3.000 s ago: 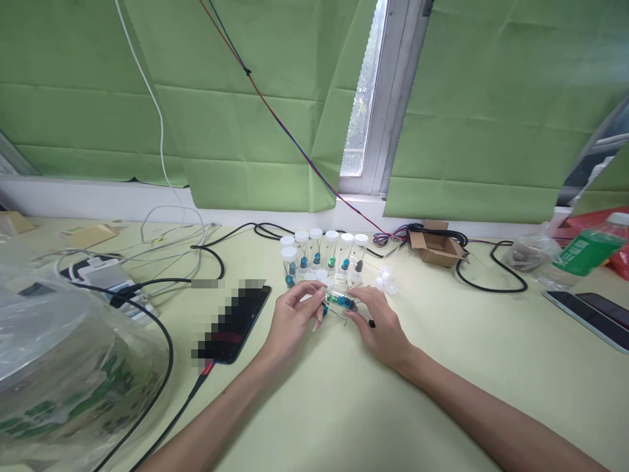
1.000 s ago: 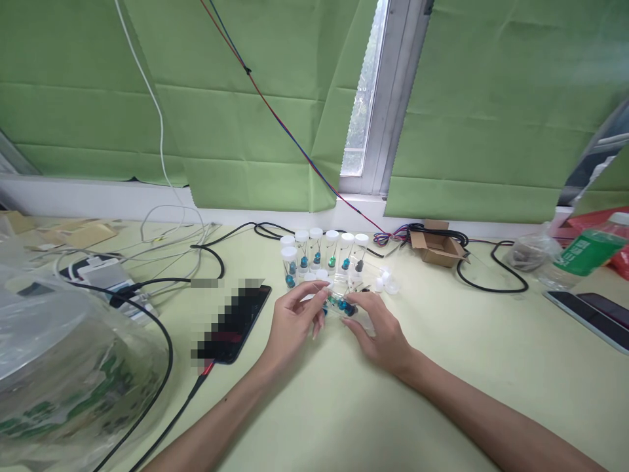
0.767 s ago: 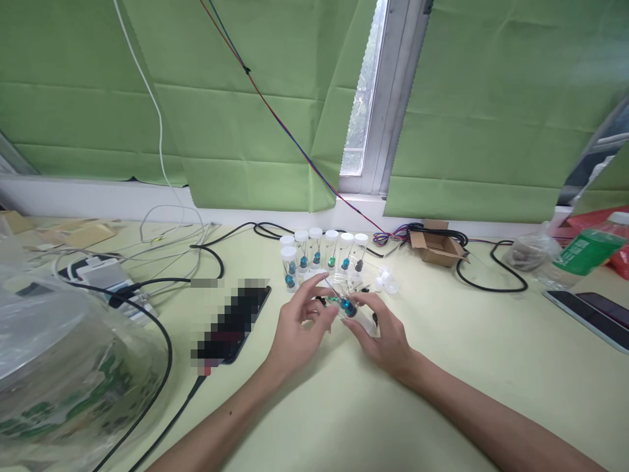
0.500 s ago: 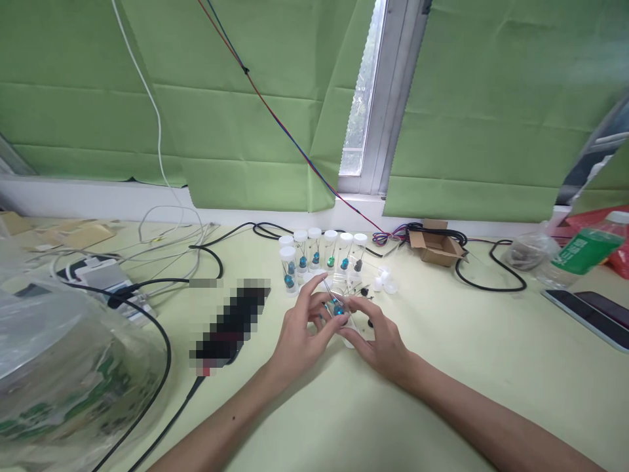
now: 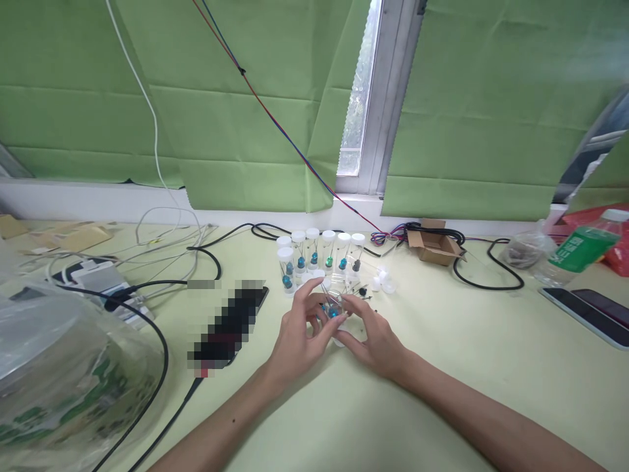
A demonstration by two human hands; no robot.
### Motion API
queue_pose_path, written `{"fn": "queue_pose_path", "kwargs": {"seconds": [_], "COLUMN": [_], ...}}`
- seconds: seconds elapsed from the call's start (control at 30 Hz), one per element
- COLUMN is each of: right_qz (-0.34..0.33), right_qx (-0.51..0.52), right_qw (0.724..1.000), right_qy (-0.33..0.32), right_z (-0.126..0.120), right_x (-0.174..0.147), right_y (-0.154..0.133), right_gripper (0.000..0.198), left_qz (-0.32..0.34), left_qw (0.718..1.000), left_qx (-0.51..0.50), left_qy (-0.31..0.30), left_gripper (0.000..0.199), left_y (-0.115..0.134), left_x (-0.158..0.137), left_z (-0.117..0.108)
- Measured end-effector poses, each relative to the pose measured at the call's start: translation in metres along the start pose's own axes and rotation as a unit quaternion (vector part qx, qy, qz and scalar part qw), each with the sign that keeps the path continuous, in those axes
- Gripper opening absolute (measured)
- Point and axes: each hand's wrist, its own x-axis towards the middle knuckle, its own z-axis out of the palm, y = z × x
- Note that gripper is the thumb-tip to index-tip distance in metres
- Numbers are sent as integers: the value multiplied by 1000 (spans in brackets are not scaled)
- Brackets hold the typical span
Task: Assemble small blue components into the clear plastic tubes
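My left hand (image 5: 305, 328) is closed, thumb and fingers pinching a shiny blue disc-shaped component (image 5: 334, 314) with long thin wire leads pointing up. From the other side my right hand (image 5: 376, 337) closes on the same piece, index fingertip and thumb curled at its edge. Something clear shows around the component, but I cannot tell whether it is a tube. Below the fingers a white object (image 5: 339, 341) is partly hidden. Just behind my hands stand several clear tubes with white caps (image 5: 329, 252), holding blue, green or dark leaded components.
Small dark parts (image 5: 363, 292) and loose white caps (image 5: 387, 284) lie right of the tubes. A phone (image 5: 230, 328) with a cable and a bulky plastic bag (image 5: 69, 380) are at left. A small cardboard box (image 5: 435, 249), a bottle (image 5: 580, 252) and phones (image 5: 584, 318) are at right.
Both hands have shifted very slightly left in view, along with the whole scene. The fingers have moved a little around the blue component; the grip stays much the same.
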Motion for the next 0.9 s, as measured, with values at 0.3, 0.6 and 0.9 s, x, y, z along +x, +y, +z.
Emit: {"fn": "queue_pose_path", "kwargs": {"seconds": [0.3, 0.6, 0.9], "right_qz": [4, 26, 29], "right_qx": [9, 5, 22], "right_qw": [999, 999, 998], "right_qy": [-32, -43, -48], "right_z": [0, 1, -1], "right_x": [0, 0, 3], "right_y": [0, 1, -2], "right_gripper": [59, 56, 55], "left_qz": [14, 15, 17], "left_qw": [1000, 999, 998], "left_qx": [20, 45, 61], "left_qy": [-12, -8, -8], "left_gripper": [61, 53, 45], "left_y": [2, 3, 4], "left_x": [2, 3, 3], "left_z": [-2, -2, -3]}}
